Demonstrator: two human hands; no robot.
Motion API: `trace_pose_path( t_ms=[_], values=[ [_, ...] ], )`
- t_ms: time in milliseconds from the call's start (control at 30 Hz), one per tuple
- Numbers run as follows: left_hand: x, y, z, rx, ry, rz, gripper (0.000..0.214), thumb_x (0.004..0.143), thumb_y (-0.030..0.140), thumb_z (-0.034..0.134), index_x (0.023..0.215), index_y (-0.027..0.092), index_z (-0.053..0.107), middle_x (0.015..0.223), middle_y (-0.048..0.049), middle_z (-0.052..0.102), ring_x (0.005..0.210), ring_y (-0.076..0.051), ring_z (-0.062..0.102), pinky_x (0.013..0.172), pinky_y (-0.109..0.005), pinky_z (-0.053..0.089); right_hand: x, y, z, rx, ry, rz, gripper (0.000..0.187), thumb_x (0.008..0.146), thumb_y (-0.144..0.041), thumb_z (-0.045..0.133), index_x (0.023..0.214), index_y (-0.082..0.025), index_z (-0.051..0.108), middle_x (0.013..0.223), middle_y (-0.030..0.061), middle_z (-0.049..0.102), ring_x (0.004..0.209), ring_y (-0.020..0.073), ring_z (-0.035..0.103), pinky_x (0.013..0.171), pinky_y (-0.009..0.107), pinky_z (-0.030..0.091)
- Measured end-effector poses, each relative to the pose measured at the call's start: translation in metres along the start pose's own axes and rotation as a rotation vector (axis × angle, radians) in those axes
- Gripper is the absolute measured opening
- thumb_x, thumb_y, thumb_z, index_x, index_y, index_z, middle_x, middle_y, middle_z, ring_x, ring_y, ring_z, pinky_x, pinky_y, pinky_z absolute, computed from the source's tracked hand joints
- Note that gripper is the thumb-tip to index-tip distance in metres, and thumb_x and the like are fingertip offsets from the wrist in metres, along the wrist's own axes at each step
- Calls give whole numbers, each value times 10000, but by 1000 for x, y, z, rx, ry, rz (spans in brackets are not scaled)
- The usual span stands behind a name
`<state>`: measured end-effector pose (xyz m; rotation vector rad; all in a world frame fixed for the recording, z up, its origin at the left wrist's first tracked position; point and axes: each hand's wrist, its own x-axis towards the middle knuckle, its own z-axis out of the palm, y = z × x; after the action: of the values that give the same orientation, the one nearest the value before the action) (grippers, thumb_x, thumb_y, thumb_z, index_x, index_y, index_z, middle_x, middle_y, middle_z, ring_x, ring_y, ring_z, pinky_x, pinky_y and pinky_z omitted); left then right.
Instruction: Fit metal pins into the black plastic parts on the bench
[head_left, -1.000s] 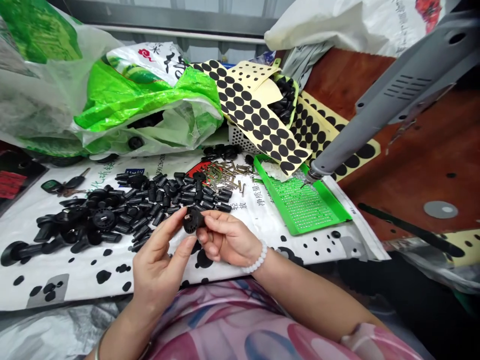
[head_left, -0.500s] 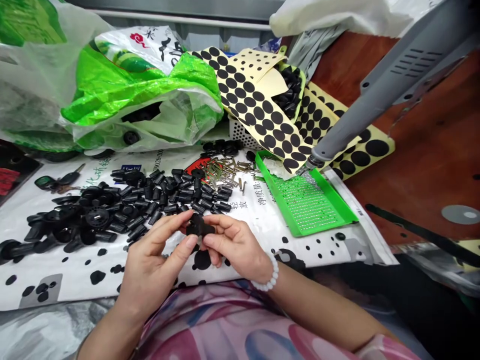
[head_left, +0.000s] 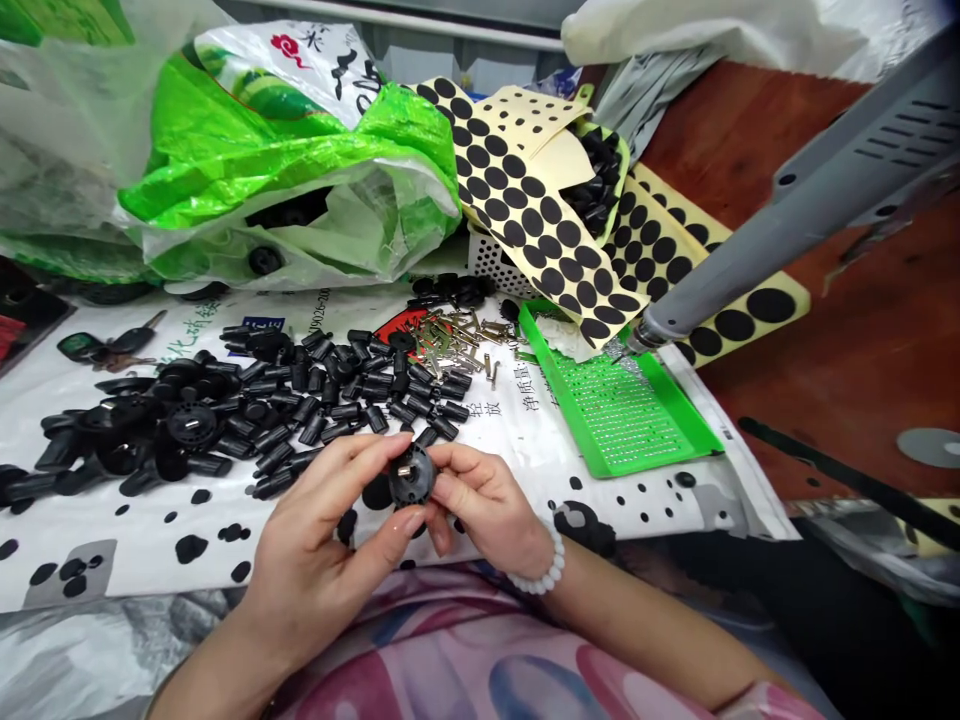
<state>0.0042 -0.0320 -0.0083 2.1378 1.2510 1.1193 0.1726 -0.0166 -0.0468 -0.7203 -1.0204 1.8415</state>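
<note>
Between the left hand [head_left: 319, 520] and the right hand [head_left: 487, 505], a black round part [head_left: 417, 486] is gripped by both, over the near edge of the desk [head_left: 514, 450]. Free room is left between the right hand and the green tray [head_left: 694, 415]; beyond the left hand, space is crowded by black pieces [head_left: 307, 408]. The part's disc face, centred with shiny metal, is turned upward.

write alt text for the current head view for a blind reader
A person's left hand and right hand hold a round black part over a white sheet. Beyond lie a heap of black parts and small metal pieces, with a green tray and grey tool to the right.
</note>
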Motion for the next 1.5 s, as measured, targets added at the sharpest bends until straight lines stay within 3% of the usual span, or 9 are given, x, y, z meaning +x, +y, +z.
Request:
trace_pose_path(
  t_ms=[200, 400, 700, 800, 933, 1000, 1133, 1367, 1500],
  values=[
    [3, -3, -7, 17, -7, 48, 422, 852, 160, 554, 1257, 256, 484, 1229, -32, 533, 1154, -139, 501, 979, -208, 406, 3, 2, 0, 188, -115, 77, 285, 819, -414, 626, 910, -145, 604, 585, -44, 588, 361, 34, 496, 365, 143, 446],
    [1, -10, -5, 262, -53, 201, 436, 877, 136, 505, 1304, 214, 467, 1392, -69, 468, 1163, -133, 539, 980, -197, 418, 9, -1, 5, 219, -71, 91, 264, 818, -414, 624, 866, -159, 581, 589, -55, 580, 355, 31, 484, 354, 139, 452],
    [3, -37, 12, 249, 79, 124, 464, 865, 173, 536, 1321, 235, 475, 1241, -43, 623, 1063, -172, 629, 929, -250, 500, 21, -1, 14, 216, 26, 253, 341, 802, -485, 574, 703, -172, 485, 520, -85, 492, 289, 19, 348, 285, 145, 329],
    [-1, -45, 16, 121, 142, -92, 372, 851, 241, 574, 1221, 273, 578, 1138, 2, 683, 940, -169, 681, 876, -264, 537, 25, -8, 16, -59, 42, 274, 328, 883, -466, 435, 746, -176, 506, 502, -83, 450, 313, 36, 323, 311, 165, 276],
    [-4, -47, 19, -45, 251, -346, 283, 828, 322, 605, 1104, 286, 657, 1050, 31, 716, 831, -156, 703, 797, -254, 570, 29, -18, 21, -839, 84, -2, 363, 918, -343, 438, 602, -168, 484, 527, -43, 457, 485, 69, 418, 489, 203, 325],
    [-3, -46, 20, -73, 275, -388, 291, 814, 349, 616, 1091, 275, 666, 1036, 24, 721, 821, -164, 705, 784, -264, 576, 30, -20, 24, -1063, 120, -119, 301, 910, -346, 485, 675, -167, 545, 570, -35, 487, 538, 87, 441, 537, 217, 334],
    [1, -43, 21, -86, 312, -420, 308, 807, 362, 614, 1088, 247, 671, 1023, 5, 726, 818, -170, 704, 776, -267, 578, 26, -19, 28, -1276, 162, -210, 271, 875, -374, 561, 986, -129, 594, 733, 26, 609, 655, 138, 545, 638, 245, 406],
    [0, -46, 20, -34, 232, -352, 326, 852, 347, 551, 1147, 238, 639, 1097, -7, 700, 922, -186, 685, 854, -282, 548, 27, -17, 25, -1593, 73, -175, 211, 918, -275, 435, 907, -117, 576, 816, 87, 633, 712, 185, 585, 619, 276, 414],
    [-1, -47, 20, -87, 277, -383, 325, 853, 361, 549, 1140, 242, 644, 1120, -7, 690, 968, -189, 670, 908, -292, 519, 30, -15, 26, -1423, 91, -239, 187, 900, -250, 424, 858, -130, 562, 743, 50, 597, 647, 147, 537, 597, 255, 395]
  ],
)
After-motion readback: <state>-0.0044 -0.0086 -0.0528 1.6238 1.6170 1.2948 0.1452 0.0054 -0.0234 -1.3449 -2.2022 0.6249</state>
